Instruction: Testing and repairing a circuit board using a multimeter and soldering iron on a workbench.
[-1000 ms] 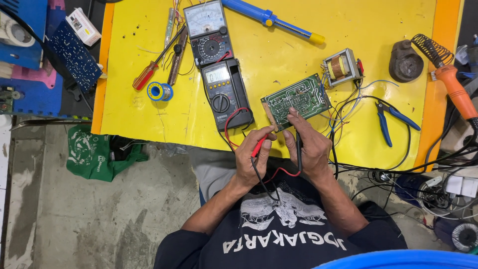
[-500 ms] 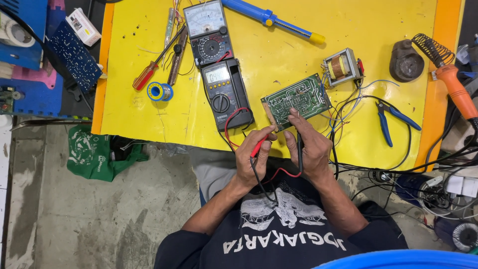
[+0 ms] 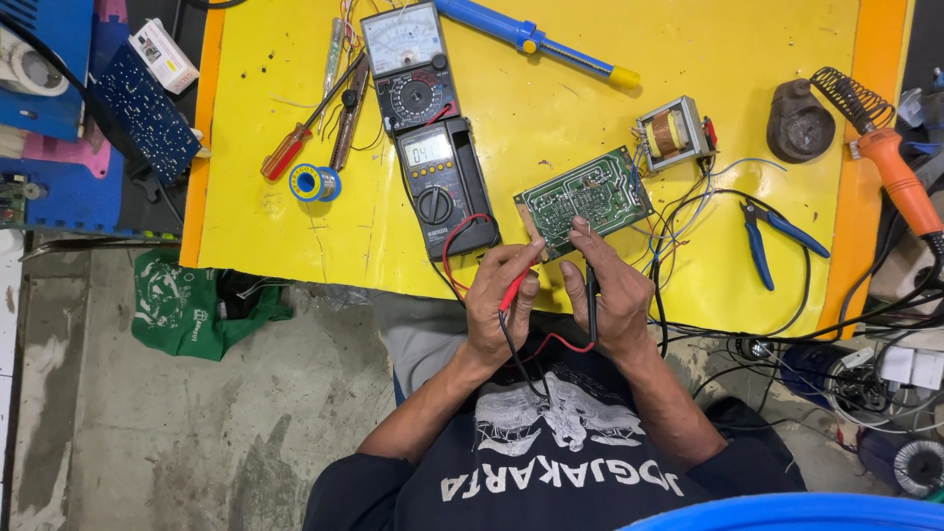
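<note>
The step in hand looks like probing the board (image 3: pixel 586 200) with the meter (image 3: pixel 444 184) — the left hand (image 3: pixel 500 305) pinches the red probe (image 3: pixel 515 288) and the right hand (image 3: pixel 610 300) pinches the black probe (image 3: pixel 591 292), both tips at the board's near edge. The board lies near the middle of the yellow table (image 3: pixel 295 236), just right of the meter, its wires trailing right toward the transformer (image 3: pixel 673 133). The next move, I judge, calls for steady tips on the right pads — and a glance at the display.
</note>
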